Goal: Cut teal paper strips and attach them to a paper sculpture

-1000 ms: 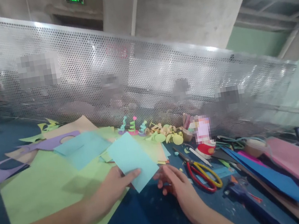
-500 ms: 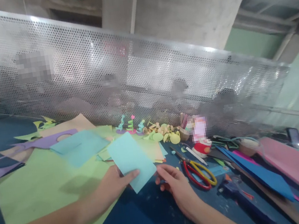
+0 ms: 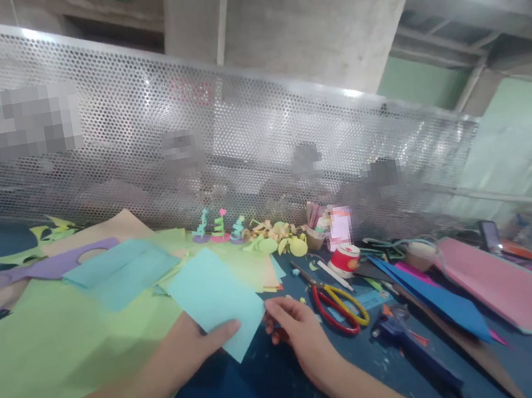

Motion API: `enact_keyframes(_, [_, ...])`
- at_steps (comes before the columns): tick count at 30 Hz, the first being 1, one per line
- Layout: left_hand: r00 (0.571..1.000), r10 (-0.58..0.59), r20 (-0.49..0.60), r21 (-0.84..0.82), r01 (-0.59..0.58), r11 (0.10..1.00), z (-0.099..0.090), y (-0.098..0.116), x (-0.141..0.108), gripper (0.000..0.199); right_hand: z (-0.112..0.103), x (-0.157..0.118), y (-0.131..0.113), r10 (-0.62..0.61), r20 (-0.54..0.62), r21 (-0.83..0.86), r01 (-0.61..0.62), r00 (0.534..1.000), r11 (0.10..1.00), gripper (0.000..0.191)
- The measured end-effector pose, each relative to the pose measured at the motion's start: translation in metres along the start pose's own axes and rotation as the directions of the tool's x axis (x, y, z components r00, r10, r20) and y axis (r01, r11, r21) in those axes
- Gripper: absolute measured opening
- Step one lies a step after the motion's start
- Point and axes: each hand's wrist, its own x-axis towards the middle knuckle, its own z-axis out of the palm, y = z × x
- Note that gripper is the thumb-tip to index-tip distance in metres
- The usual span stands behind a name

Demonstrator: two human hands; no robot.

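Note:
A light blue sheet of paper (image 3: 215, 294) is held up between both hands, tilted above the dark blue table. My left hand (image 3: 202, 340) grips its lower left edge, thumb on top and fingers hidden underneath. At the right corner, my right hand (image 3: 294, 329) pinches the paper between thumb and forefinger, the other fingers curled. Scissors (image 3: 338, 305) with one red and one yellow handle lie just right of my right hand. Beneath my left forearm spreads a large light green sheet (image 3: 66, 338), with more blue paper (image 3: 120, 269) on it.
A dark blue glue gun (image 3: 415, 343) lies at the right, near blue and pink sheets (image 3: 506, 282). Behind the scissors stand a red and white roll (image 3: 345, 259) and a white pen (image 3: 335, 277). Small paper spirals (image 3: 220, 225) and cut scraps line the back, before a perforated metal screen (image 3: 257, 140).
The view has shifted, so the table things appear farther left. Both hands still hold the light blue sheet in nearly the same pose.

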Motion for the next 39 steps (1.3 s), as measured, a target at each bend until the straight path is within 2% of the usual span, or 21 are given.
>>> enact_keyframes(5, [1.000,-0.020,-0.011,0.089,0.021,0.996,0.000,0.007,-0.004,0.043,0.000,-0.001,-0.002,-0.006,-0.012,0.000,0.006,1.000,1.000,0.027])
enact_keyframes(17, [1.000,-0.006,0.000,0.157,0.006,0.988,0.001,0.006,-0.003,0.044,-0.002,0.002,0.000,-0.003,-0.009,-0.021,0.003,1.000,1.000,0.023])
enact_keyframes(26, [0.999,-0.026,0.045,0.258,0.013,0.966,0.002,0.020,-0.008,0.046,-0.002,0.003,0.001,0.006,-0.009,-0.019,-0.006,1.000,1.000,0.030])
enact_keyframes(31, [0.999,-0.044,0.017,0.271,0.037,0.962,0.003,0.024,-0.010,0.046,-0.002,0.002,0.002,-0.010,0.001,-0.042,0.010,1.000,0.999,0.030])
enact_keyframes(39, [1.000,-0.020,-0.018,0.251,0.024,0.968,0.003,0.017,-0.006,0.043,-0.002,0.004,0.001,0.004,-0.018,-0.024,-0.004,1.000,1.000,0.026])
